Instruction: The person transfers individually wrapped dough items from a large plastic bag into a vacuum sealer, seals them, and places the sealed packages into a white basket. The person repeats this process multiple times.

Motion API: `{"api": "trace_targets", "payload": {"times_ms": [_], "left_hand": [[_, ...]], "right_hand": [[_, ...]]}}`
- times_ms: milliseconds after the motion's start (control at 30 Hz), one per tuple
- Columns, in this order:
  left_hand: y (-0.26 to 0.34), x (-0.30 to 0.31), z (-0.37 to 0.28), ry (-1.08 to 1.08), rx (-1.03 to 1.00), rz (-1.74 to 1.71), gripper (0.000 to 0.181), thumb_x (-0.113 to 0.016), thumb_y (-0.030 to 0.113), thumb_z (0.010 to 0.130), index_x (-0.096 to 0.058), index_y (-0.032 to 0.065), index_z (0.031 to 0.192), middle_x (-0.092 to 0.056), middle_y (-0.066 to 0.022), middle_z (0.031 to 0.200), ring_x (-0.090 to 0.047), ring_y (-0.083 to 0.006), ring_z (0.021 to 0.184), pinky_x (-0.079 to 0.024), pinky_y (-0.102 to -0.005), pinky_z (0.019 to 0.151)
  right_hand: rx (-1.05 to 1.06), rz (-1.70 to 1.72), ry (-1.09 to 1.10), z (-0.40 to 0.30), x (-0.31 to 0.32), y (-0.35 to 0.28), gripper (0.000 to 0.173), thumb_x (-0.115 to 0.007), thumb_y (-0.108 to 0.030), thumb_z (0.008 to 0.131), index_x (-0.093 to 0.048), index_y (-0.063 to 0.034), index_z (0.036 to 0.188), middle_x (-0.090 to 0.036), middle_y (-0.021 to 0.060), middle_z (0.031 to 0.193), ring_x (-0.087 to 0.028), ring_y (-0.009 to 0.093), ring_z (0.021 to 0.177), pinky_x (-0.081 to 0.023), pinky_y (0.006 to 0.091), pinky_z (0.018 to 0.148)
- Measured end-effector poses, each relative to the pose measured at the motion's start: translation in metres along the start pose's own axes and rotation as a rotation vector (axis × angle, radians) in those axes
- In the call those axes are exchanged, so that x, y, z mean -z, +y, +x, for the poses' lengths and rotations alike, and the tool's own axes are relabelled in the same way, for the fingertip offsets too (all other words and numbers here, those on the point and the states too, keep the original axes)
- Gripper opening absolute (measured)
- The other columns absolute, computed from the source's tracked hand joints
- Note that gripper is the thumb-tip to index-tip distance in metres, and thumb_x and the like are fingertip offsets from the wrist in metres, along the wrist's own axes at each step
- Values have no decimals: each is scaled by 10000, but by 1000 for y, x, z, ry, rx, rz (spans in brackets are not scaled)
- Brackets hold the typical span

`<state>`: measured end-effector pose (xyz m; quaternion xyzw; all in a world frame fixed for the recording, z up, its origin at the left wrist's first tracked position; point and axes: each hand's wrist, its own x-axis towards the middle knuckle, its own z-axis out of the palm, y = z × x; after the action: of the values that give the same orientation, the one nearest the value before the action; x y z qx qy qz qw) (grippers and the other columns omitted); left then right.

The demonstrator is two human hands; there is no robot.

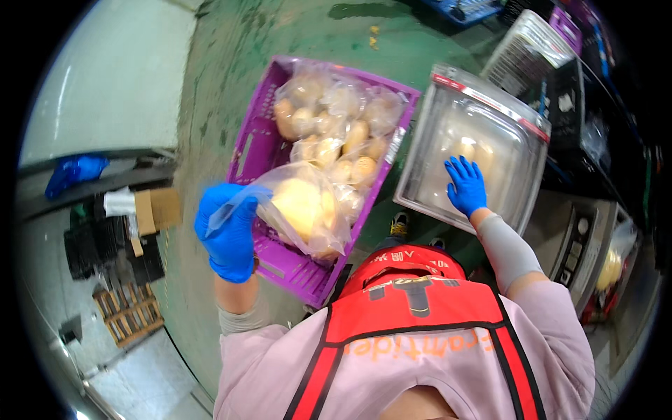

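My left hand, in a blue glove, grips the gathered top of a clear plastic bag that holds pale yellow, rounded items. The bag is over the near part of a purple plastic crate. Inside that crate lie several clear bags of tan and yellowish potato-like produce. To the right stands a packaging machine with a transparent domed lid, its red-and-white strip along the far edge. My right hand, also blue-gloved, rests flat on the lid with fingers spread. Pale oblong items show dimly beneath the lid.
A white basket and dark crates stand at the upper right. Below them is a metal unit with a control panel. At the left are cardboard, black bags and a wooden pallet. A blue bin is at the top.
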<state>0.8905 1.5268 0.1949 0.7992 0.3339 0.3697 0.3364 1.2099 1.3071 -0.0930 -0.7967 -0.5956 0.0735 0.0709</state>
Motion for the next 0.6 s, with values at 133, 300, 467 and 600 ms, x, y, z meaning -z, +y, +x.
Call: {"api": "trace_targets", "payload": {"times_ms": [133, 300, 467, 600], "left_hand": [[21, -55, -12, -71, 23, -121, 72, -656, 10, 735, -618, 24, 796, -590, -43, 753, -546, -126, 672, -432, -239, 611], [59, -128, -30, -204, -62, -277, 135, -684, -24, 695, -614, 21, 802, -600, -46, 755, -551, -111, 683, -439, -227, 627], [140, -202, -70, -467, -232, -393, 119, -656, -28, 725, -603, 9, 824, -606, -60, 783, -554, -112, 692, -439, -221, 636], [212, -260, -132, -694, -276, -528, 109, -622, -35, 749, -597, -6, 851, -606, -68, 806, -558, -121, 706, -446, -223, 625]], "right_hand": [[-100, 660, 420, 4, 17, -18, 352, -612, -205, 743, -561, -103, 1076, -555, 113, 1086, -508, 299, 1016, -392, 396, 874], [173, 1114, 735, -64, 180, -93, 326, -660, -127, 691, -597, -68, 1006, -597, 77, 1023, -550, 258, 930, -420, 352, 822], [-122, 1007, 972, -169, 198, -61, 314, -622, -41, 716, -573, -41, 1026, -566, 123, 1020, -540, 267, 957, -424, 335, 822], [-286, 891, 1126, -282, 201, -34, 233, -584, -15, 755, -583, -29, 988, -571, 125, 1009, -550, 248, 921, -426, 317, 816]]}}
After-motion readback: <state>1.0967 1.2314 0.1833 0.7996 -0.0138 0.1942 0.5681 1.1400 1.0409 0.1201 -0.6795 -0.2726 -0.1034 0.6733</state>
